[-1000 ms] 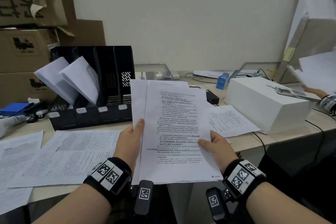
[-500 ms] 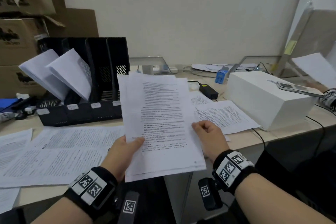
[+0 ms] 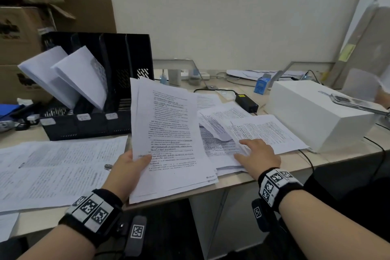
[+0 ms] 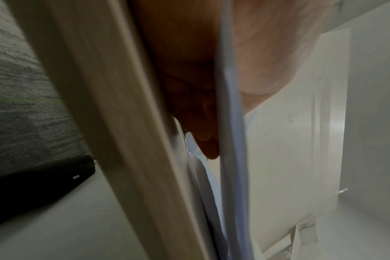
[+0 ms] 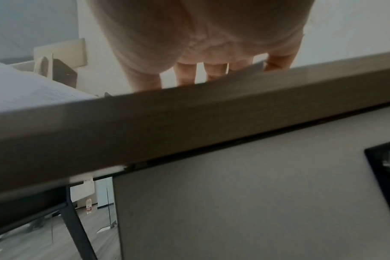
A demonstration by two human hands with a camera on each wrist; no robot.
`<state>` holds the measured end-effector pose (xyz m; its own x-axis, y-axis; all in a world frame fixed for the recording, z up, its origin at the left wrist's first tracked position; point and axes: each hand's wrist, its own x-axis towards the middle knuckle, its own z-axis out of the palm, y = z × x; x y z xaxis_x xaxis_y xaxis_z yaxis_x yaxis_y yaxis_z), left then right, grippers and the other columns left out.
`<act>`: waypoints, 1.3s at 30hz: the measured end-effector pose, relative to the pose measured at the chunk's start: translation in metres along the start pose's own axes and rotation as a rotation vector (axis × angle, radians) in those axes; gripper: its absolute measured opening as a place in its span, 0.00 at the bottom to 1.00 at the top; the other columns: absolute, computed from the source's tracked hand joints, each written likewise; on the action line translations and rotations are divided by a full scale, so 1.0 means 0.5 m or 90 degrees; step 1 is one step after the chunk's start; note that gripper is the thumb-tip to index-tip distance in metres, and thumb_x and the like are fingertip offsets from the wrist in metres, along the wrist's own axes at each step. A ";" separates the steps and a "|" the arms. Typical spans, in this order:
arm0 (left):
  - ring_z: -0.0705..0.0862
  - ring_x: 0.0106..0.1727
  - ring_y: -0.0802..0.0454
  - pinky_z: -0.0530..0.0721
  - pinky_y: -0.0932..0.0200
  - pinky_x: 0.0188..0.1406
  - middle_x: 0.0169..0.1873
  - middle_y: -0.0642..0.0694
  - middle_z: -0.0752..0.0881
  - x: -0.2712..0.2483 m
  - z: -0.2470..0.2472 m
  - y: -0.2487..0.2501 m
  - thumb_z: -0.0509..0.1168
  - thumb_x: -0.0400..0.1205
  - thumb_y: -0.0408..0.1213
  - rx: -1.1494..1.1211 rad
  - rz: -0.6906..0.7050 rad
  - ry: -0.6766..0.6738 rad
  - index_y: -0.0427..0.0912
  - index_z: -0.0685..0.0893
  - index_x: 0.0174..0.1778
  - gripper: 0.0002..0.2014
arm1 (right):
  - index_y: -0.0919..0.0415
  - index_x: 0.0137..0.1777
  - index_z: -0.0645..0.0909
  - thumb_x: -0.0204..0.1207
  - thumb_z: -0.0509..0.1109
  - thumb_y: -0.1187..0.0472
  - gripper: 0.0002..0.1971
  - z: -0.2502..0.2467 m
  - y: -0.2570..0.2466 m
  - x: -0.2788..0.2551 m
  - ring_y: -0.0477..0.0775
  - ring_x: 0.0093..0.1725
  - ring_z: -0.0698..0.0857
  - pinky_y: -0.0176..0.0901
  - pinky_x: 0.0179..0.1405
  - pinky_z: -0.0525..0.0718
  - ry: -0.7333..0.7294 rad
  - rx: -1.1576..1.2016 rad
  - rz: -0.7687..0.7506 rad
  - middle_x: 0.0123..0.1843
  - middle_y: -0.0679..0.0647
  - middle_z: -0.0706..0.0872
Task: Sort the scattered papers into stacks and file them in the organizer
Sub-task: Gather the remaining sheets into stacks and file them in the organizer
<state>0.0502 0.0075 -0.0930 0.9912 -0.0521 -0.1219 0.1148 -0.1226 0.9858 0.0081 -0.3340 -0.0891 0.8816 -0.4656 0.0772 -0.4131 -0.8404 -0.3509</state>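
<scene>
Your left hand (image 3: 129, 167) holds a stack of printed pages (image 3: 168, 137) by its lower left edge — thumb on top, fingers underneath — tilted up above the front of the desk (image 3: 295, 162). Your right hand (image 3: 258, 154) lies with fingers straight and spread on the loose sheets (image 3: 263, 131) just right of the stack, gripping nothing. The black organizer (image 3: 118, 82) stands behind, at the left, with two bundles of paper (image 3: 82, 76) leaning in its left slots. More pages (image 3: 57, 167) lie flat at the left — a white box (image 3: 312, 112) sits at the right.
</scene>
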 end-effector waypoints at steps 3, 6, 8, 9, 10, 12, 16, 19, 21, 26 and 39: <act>0.94 0.51 0.46 0.90 0.42 0.57 0.48 0.53 0.95 0.000 -0.005 -0.002 0.67 0.87 0.36 -0.008 -0.014 -0.011 0.51 0.90 0.58 0.08 | 0.48 0.58 0.87 0.82 0.63 0.50 0.12 0.001 -0.006 0.005 0.55 0.56 0.79 0.46 0.54 0.76 0.080 0.123 -0.018 0.61 0.53 0.83; 0.93 0.53 0.47 0.89 0.44 0.59 0.50 0.52 0.95 0.001 -0.009 0.003 0.66 0.88 0.35 -0.011 -0.020 -0.017 0.52 0.89 0.59 0.10 | 0.52 0.50 0.86 0.84 0.61 0.52 0.12 -0.005 -0.022 0.005 0.55 0.47 0.83 0.45 0.49 0.78 0.163 0.272 -0.012 0.49 0.51 0.86; 0.93 0.51 0.49 0.88 0.50 0.54 0.49 0.54 0.94 0.003 -0.007 0.008 0.64 0.88 0.32 -0.019 -0.023 -0.020 0.53 0.88 0.57 0.12 | 0.48 0.49 0.86 0.84 0.62 0.52 0.10 -0.012 -0.045 -0.007 0.53 0.43 0.89 0.49 0.47 0.87 0.186 0.429 0.002 0.45 0.46 0.88; 0.92 0.50 0.50 0.87 0.53 0.50 0.48 0.54 0.94 0.005 -0.009 0.009 0.63 0.88 0.30 -0.027 -0.027 -0.017 0.52 0.88 0.56 0.12 | 0.47 0.50 0.86 0.85 0.64 0.52 0.09 -0.012 -0.060 -0.015 0.50 0.43 0.90 0.51 0.46 0.90 0.175 0.519 0.003 0.46 0.44 0.89; 0.92 0.50 0.50 0.86 0.55 0.48 0.48 0.53 0.93 0.006 -0.012 0.011 0.63 0.88 0.29 -0.034 -0.032 -0.014 0.50 0.88 0.56 0.12 | 0.46 0.52 0.86 0.84 0.66 0.55 0.07 -0.011 -0.073 -0.024 0.48 0.45 0.91 0.51 0.45 0.91 0.158 0.596 -0.005 0.48 0.44 0.89; 0.91 0.51 0.47 0.86 0.54 0.48 0.49 0.50 0.93 0.009 -0.015 0.011 0.62 0.88 0.28 -0.065 -0.042 -0.014 0.47 0.88 0.54 0.12 | 0.45 0.51 0.89 0.83 0.68 0.61 0.10 -0.004 -0.090 -0.040 0.47 0.50 0.90 0.45 0.48 0.90 0.119 0.663 -0.065 0.51 0.47 0.91; 0.91 0.50 0.49 0.85 0.56 0.47 0.46 0.51 0.93 0.006 -0.019 0.017 0.61 0.91 0.34 -0.152 -0.057 0.009 0.44 0.87 0.55 0.09 | 0.49 0.43 0.91 0.75 0.65 0.78 0.23 0.024 -0.086 -0.060 0.38 0.60 0.86 0.42 0.63 0.83 0.052 0.531 -0.242 0.56 0.41 0.91; 0.89 0.53 0.52 0.83 0.56 0.52 0.49 0.55 0.91 0.000 -0.019 0.022 0.59 0.92 0.44 -0.137 -0.044 0.020 0.44 0.85 0.62 0.12 | 0.50 0.38 0.90 0.71 0.62 0.82 0.25 0.038 -0.081 -0.068 0.37 0.60 0.85 0.46 0.64 0.83 0.023 0.488 -0.283 0.56 0.41 0.90; 0.86 0.56 0.53 0.77 0.56 0.59 0.53 0.57 0.87 -0.008 -0.019 0.027 0.56 0.92 0.50 -0.057 -0.016 0.026 0.47 0.83 0.64 0.16 | 0.50 0.37 0.90 0.70 0.63 0.83 0.26 0.047 -0.071 -0.066 0.36 0.60 0.85 0.46 0.66 0.83 0.024 0.473 -0.281 0.55 0.38 0.90; 0.85 0.52 0.61 0.77 0.65 0.50 0.51 0.61 0.87 -0.014 -0.018 0.026 0.54 0.91 0.53 0.026 0.024 0.013 0.51 0.83 0.67 0.17 | 0.49 0.36 0.91 0.71 0.66 0.81 0.24 0.053 -0.060 -0.060 0.35 0.60 0.84 0.39 0.64 0.82 0.037 0.465 -0.289 0.53 0.36 0.90; 0.94 0.50 0.50 0.89 0.52 0.50 0.50 0.52 0.95 -0.005 -0.025 0.004 0.73 0.83 0.39 0.027 0.018 -0.015 0.48 0.87 0.65 0.14 | 0.41 0.36 0.88 0.69 0.65 0.82 0.29 0.049 -0.071 -0.070 0.33 0.60 0.83 0.22 0.60 0.76 0.035 0.432 -0.343 0.57 0.36 0.88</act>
<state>0.0486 0.0196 -0.0893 0.9920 -0.0795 -0.0979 0.0840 -0.1621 0.9832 -0.0023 -0.2811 -0.1024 0.8982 -0.0788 0.4324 0.2989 -0.6118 -0.7324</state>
